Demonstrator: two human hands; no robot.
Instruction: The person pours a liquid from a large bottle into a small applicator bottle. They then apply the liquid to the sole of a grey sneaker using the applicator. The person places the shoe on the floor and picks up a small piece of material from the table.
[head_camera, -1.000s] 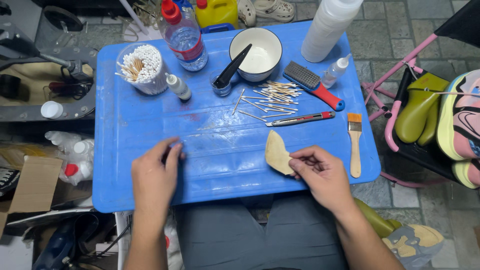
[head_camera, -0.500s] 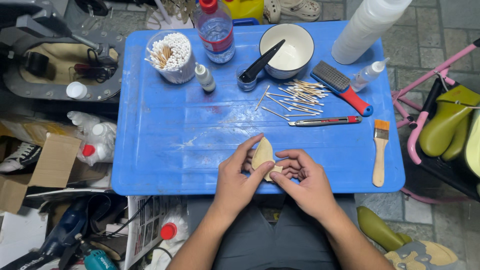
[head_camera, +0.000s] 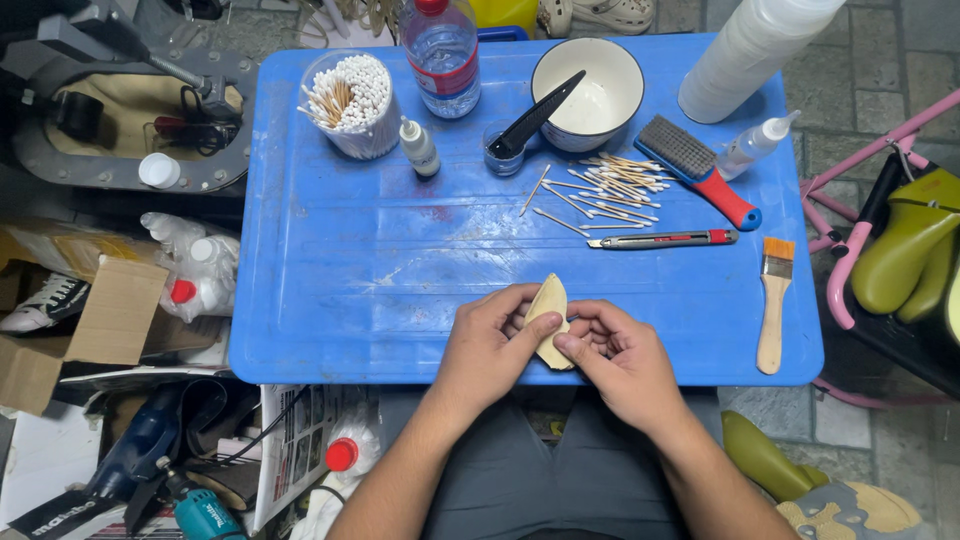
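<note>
Blue plastic tray (head_camera: 330, 300) serving as a work surface across the person's lap, seen from the head camera. At the far left of the tray stands a clear cup of cotton swabs (head_camera: 350, 105), followed by a small white dropper bottle (head_camera: 420, 150) and a clear water bottle (head_camera: 443, 55) with a red-banded label. Near the front edge of the tray, roughly at its centre, both hands meet on a tan, leaf-shaped piece of material (head_camera: 548, 305), which is held upright on its edge just above the tray. The left hand (head_camera: 485, 350) curls its fingers around the left face of the piece, the thumb pressed against its lower part; the fingers are bent, not fully clenched. The right hand (head_camera: 625, 365) pinches the lower right edge of the piece between thumb and forefinger, the remaining fingers folded loosely into the palm. Beyond the hands, a black-handled tool (head_camera: 535, 118) rests in a small jar, leaning against a white bowl (head_camera: 588, 95). To the right lie scattered cotton swabs (head_camera: 605, 190), a wire brush with a red and blue handle (head_camera: 700, 170), a slim red and grey utility knife (head_camera: 662, 240), a small clear squeeze bottle (head_camera: 755, 145) and, nearest the right edge, a wooden-handled paintbrush (head_camera: 772, 305) with orange bristles. A large white cylinder (head_camera: 750, 50) stands at the far right corner.
</note>
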